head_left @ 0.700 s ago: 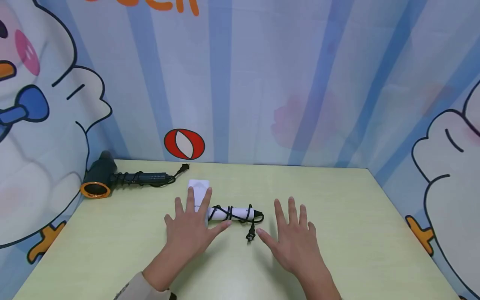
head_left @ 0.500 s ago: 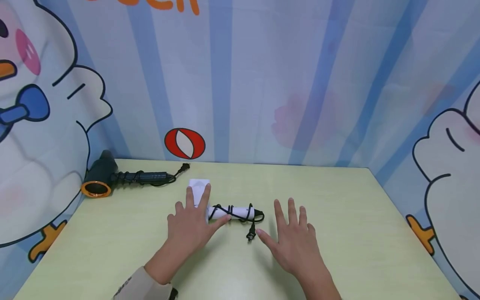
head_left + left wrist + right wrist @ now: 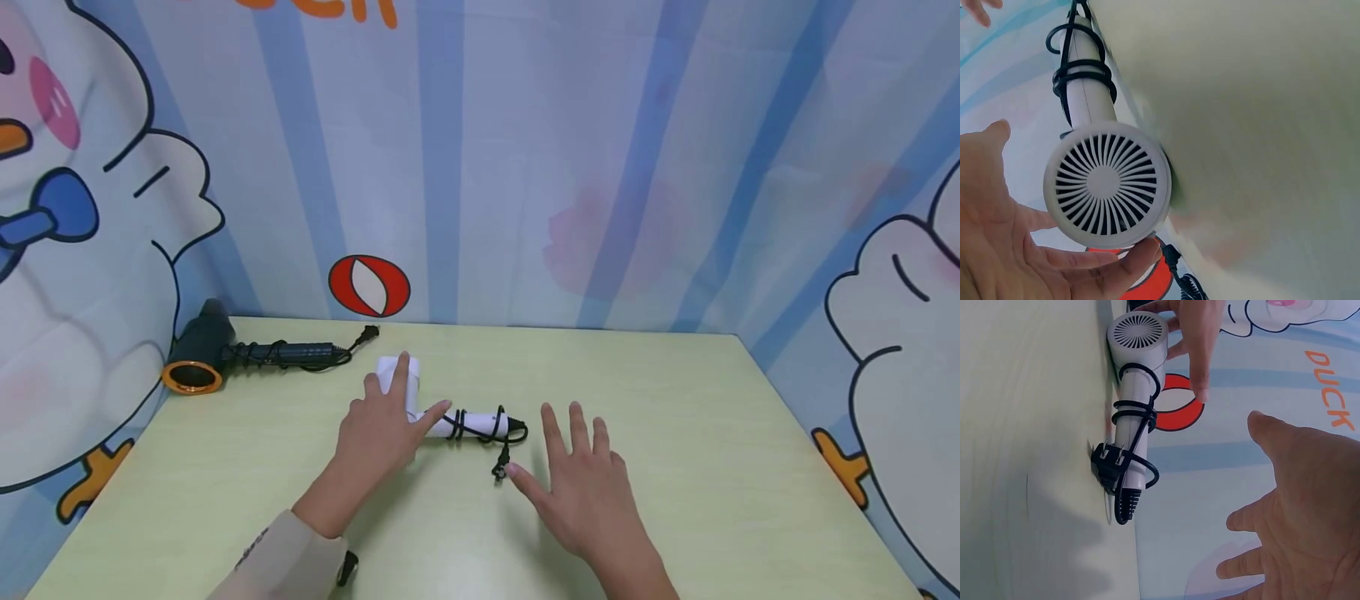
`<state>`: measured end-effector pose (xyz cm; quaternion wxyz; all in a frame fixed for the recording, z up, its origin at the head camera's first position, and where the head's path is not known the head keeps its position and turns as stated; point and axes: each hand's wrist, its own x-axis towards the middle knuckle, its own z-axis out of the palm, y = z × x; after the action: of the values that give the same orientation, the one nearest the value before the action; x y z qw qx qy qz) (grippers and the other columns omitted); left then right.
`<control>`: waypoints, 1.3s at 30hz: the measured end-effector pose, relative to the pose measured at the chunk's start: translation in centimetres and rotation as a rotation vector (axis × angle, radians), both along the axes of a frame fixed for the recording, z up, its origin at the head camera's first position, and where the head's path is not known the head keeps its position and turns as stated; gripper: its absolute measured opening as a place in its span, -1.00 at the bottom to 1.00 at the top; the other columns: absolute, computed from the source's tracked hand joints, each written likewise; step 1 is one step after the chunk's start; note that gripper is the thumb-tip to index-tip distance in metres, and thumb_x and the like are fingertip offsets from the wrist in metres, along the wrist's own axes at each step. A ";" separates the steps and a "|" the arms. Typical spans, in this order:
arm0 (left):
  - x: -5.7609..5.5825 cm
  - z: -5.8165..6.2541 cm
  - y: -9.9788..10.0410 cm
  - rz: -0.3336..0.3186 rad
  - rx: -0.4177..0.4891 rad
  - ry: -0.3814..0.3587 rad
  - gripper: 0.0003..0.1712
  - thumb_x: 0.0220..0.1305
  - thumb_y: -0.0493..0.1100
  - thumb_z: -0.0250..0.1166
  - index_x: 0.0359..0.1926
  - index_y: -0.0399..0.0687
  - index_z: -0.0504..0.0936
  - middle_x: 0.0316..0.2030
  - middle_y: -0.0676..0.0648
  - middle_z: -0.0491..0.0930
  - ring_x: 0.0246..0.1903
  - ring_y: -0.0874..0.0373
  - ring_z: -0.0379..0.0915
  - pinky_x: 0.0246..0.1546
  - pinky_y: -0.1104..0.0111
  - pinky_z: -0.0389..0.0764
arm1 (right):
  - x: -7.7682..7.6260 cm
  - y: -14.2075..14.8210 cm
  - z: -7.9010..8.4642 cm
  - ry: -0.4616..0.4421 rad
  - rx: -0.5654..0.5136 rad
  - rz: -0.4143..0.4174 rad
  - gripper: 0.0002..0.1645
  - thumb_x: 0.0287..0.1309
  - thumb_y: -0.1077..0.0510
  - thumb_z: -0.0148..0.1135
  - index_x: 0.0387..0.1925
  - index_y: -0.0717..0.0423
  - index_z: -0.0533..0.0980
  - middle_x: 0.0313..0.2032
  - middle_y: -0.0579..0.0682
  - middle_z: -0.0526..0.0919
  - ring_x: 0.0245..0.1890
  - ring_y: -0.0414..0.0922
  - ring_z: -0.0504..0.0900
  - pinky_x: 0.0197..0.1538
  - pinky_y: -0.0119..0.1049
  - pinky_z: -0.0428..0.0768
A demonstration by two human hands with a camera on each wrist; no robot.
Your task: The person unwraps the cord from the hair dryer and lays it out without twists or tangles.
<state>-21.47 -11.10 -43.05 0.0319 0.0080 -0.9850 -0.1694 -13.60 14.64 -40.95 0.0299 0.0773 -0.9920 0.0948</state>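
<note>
A white hair dryer (image 3: 467, 425) lies on the table, its black cord wound round the handle and the plug (image 3: 500, 468) by the handle's end. My left hand (image 3: 378, 425) is over its barrel, the index finger straight along the top and the thumb spread toward the handle. In the left wrist view the fingers reach along the side of the round vent (image 3: 1107, 184), while the thumb stands apart; firm contact cannot be told. My right hand (image 3: 588, 492) hovers right of the plug, fingers spread and holding nothing.
A dark hair dryer (image 3: 202, 350) with an orange-rimmed nozzle and wrapped cord lies at the table's back left. Behind the pale table (image 3: 712, 433) hangs a striped blue curtain (image 3: 487, 167) with cartoon ducks.
My left hand has moved slightly forward and right, down onto the white hair dryer's barrel. My right hand has shifted a little left. The dryer stays put.
</note>
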 end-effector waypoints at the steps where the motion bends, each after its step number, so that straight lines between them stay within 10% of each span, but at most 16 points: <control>1: -0.2 0.1 0.0 0.003 0.003 -0.007 0.20 0.22 0.63 0.02 0.64 0.11 -0.13 0.27 -0.44 0.28 -0.26 -0.25 0.50 -0.35 0.00 0.60 | 0.1 0.0 0.1 0.001 -0.003 0.001 0.16 0.26 -0.67 -0.30 0.61 -0.04 0.02 0.54 0.31 0.05 0.46 0.45 0.10 0.21 0.35 0.38; 20: -3.3 -0.5 -0.8 0.076 0.020 -0.251 0.00 0.43 0.38 0.00 0.63 0.03 -0.14 0.17 -0.48 0.35 -0.13 -0.26 0.49 -0.20 -0.05 0.58 | 1.0 -0.5 0.2 0.038 -0.033 0.002 0.10 0.29 -0.63 -0.25 0.60 -0.04 0.07 0.49 0.31 0.19 0.35 0.36 0.33 0.07 0.24 0.51; 39: -3.6 -0.3 -0.4 0.093 0.039 -0.324 -0.09 0.50 0.22 0.01 0.63 0.03 -0.16 0.20 -0.49 0.33 0.00 -0.28 0.44 -0.12 -0.06 0.55 | 0.1 -0.9 -0.5 -0.049 -0.078 0.010 0.08 0.33 -0.60 -0.24 0.59 0.01 0.09 0.41 0.34 0.30 0.27 0.32 0.43 -0.01 0.20 0.57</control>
<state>-25.10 -11.53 -43.32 -0.1197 0.0813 -0.9724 -0.1833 -13.50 13.70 -41.48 0.0084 0.0786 -0.9876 0.1353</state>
